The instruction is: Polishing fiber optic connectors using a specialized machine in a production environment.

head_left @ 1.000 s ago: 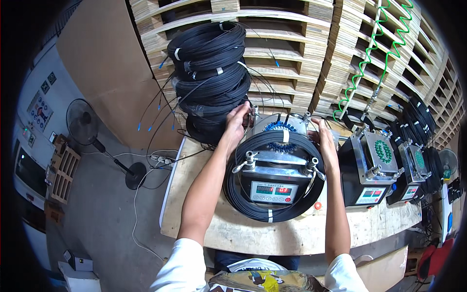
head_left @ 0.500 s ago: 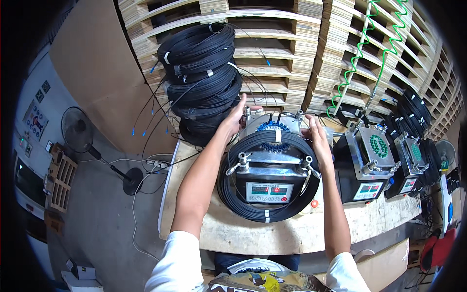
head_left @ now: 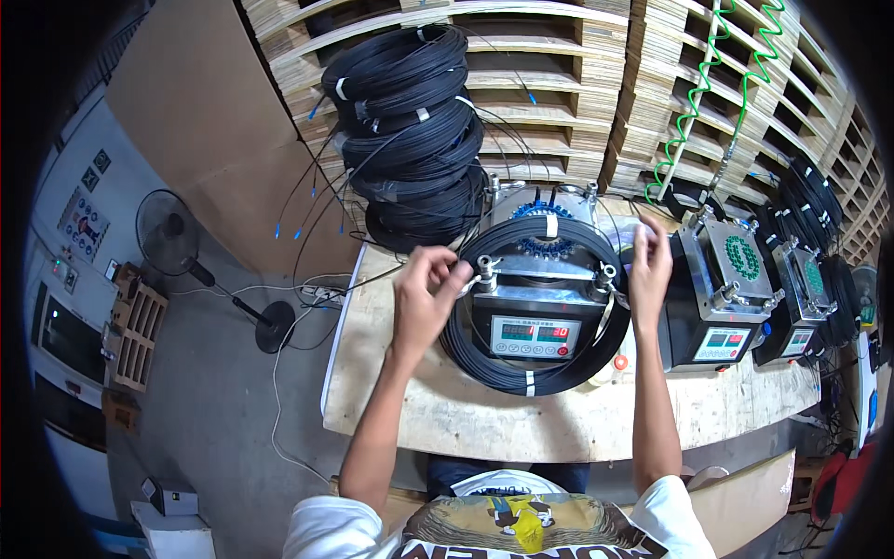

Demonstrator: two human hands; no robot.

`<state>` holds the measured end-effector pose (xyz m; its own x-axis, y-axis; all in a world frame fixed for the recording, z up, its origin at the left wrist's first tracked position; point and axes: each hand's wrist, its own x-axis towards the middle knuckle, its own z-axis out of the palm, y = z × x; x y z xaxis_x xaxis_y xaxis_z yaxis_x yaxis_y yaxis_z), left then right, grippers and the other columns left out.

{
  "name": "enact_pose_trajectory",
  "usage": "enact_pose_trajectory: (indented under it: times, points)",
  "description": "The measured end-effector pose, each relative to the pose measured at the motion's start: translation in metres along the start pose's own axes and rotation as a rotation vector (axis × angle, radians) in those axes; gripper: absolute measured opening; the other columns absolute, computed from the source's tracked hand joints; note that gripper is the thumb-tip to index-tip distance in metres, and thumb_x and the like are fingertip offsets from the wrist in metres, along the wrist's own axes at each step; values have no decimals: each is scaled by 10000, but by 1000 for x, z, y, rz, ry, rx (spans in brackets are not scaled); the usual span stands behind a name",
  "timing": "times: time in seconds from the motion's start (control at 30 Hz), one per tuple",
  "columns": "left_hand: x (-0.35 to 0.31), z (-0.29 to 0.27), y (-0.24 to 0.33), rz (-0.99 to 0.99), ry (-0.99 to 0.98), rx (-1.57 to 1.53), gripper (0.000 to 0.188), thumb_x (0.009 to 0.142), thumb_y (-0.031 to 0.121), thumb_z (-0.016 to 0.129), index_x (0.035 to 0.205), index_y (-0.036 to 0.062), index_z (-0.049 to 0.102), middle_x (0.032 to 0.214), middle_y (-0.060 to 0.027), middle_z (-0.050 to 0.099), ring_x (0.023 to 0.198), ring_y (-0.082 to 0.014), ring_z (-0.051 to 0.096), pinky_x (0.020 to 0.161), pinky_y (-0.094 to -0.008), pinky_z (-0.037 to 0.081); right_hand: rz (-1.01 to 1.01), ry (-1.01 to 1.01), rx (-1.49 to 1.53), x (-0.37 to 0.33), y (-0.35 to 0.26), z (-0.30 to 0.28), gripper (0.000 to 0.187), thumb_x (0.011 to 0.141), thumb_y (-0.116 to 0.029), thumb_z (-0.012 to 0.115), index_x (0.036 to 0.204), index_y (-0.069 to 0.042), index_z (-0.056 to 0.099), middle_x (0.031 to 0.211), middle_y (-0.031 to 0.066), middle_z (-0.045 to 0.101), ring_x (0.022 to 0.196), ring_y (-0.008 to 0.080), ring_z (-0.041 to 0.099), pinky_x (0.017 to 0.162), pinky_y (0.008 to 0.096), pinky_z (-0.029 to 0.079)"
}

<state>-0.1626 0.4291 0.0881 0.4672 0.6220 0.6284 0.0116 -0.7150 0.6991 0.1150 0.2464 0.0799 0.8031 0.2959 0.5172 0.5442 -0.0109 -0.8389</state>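
A black polishing-type machine with a metal top plate [head_left: 503, 288] stands on the bench, its lit front panel [head_left: 533, 337] facing me. Over its front hangs a coil of black cable [head_left: 498, 375], bound with white ties. Blue connectors [head_left: 538, 211] ring the top plate. My left hand [head_left: 426, 296] is at the coil's left side, close to the front-left clamp post [head_left: 485, 270]; its fingers are loosely bent, with nothing visible in them. To the right of the coil, my right hand [head_left: 650, 265] is raised with fingers partly extended, near the front-right clamp post [head_left: 606, 278].
Several stacked black cable coils [head_left: 414, 140] stand behind left, with loose blue-tipped ends. Two similar machines [head_left: 722, 289] [head_left: 799, 293] with green connectors are at right. A red button [head_left: 621, 361] sits near the coil. Wooden pallets [head_left: 549, 79] rise behind; a fan [head_left: 172, 233] stands left.
Both hands have left the rear of the machine. My left hand came nearer to the front-left post, while my right stayed beside the coil's right side. The panel's red digits changed.
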Motion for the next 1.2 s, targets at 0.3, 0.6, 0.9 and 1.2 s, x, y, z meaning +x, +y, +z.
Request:
enact_pose_trajectory:
  times: [0.3,0.6,0.9,1.2]
  points:
    - [-38,0,11,249,-61,405,163,957,85,687,1035,-33,606,887,-189,683,805,-378,696,685,-434,566,26,34,5,-78,-10,-12,206,1053,-181,585,1085,15,638,760,16,557,670,86,454,586,284,386]
    - [-44,1,2,50,-9,312,240,1017,257,640,1006,29,565,801,-133,649,679,-335,673,552,-420,504,-7,58,36,-84,-8,-12,214,1061,-213,582,1078,-1,604,718,6,493,646,83,403,564,290,346]
    - [-43,1,24,-51,-152,485,375,1074,359,494,907,27,538,849,-198,651,736,-447,645,594,-521,488,-19,73,33,-84,-12,-12,184,1058,-187,588,1045,-4,575,709,-1,476,634,77,383,549,287,329]
    - [-40,19,59,-55,-249,407,370,1028,340,580,879,5,624,884,-170,641,773,-397,652,636,-487,496,-11,95,80,-85,-8,-10,236,1045,-189,623,951,5,526,718,49,541,655,112,447,572,310,395]
